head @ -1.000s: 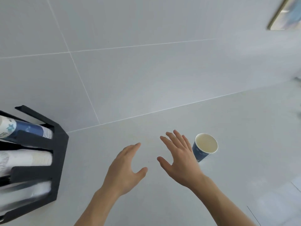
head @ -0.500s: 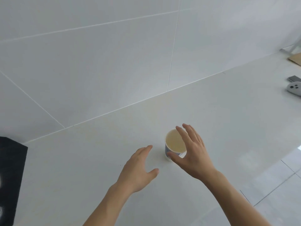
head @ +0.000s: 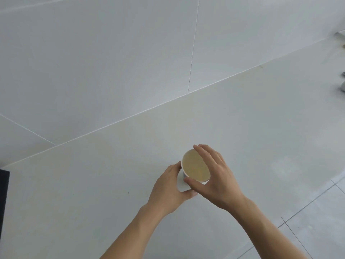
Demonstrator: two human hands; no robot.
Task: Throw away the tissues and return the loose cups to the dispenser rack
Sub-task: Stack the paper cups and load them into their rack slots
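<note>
A paper cup (head: pixel 194 167) with a cream inside and a blue-patterned outside stands upright on the white counter (head: pixel 93 193). My right hand (head: pixel 214 176) grips its rim from the right, thumb at the near edge and fingers over the far edge. My left hand (head: pixel 169 187) wraps the cup's lower body from the left. Only a dark edge of the black dispenser rack (head: pixel 3 193) shows at the far left. No tissues are in view.
A white tiled wall (head: pixel 130 62) rises behind the counter. Small grey objects (head: pixel 342 81) sit at the far right edge. The counter's front edge and a tiled floor (head: pixel 326 230) lie at the lower right.
Both hands have closed on the cup: the right hand went from hovering over it to gripping the rim, and the left hand moved right onto its side. The view swung right, away from the rack.
</note>
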